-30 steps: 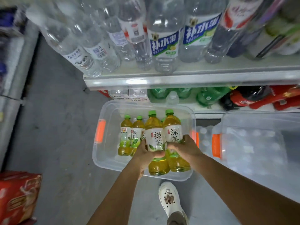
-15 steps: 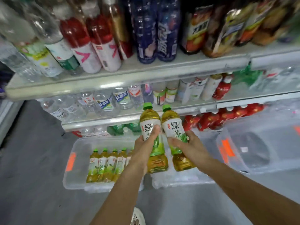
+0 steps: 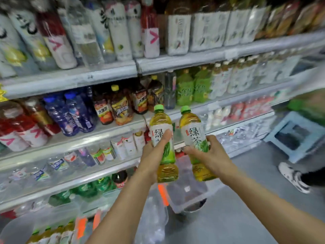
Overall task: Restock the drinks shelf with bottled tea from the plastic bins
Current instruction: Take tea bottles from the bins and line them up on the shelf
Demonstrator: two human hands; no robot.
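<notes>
Since half a second ago both bottles have risen clear of the bins, now before the middle shelves. Left hand point(image 3: 154, 152) wraps the left tea bottle point(image 3: 164, 138) at its label, cap at 12 o'clock. Right hand point(image 3: 209, 155) grips the right tea bottle point(image 3: 195, 138), tilted toward 11. Two bottles, one per hand.

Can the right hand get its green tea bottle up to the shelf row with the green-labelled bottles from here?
Probably yes. The right hand holds its green tea bottle upright in open air just below and in front of that shelf, nothing between. Whether a free slot exists is too blurred to tell.
</notes>
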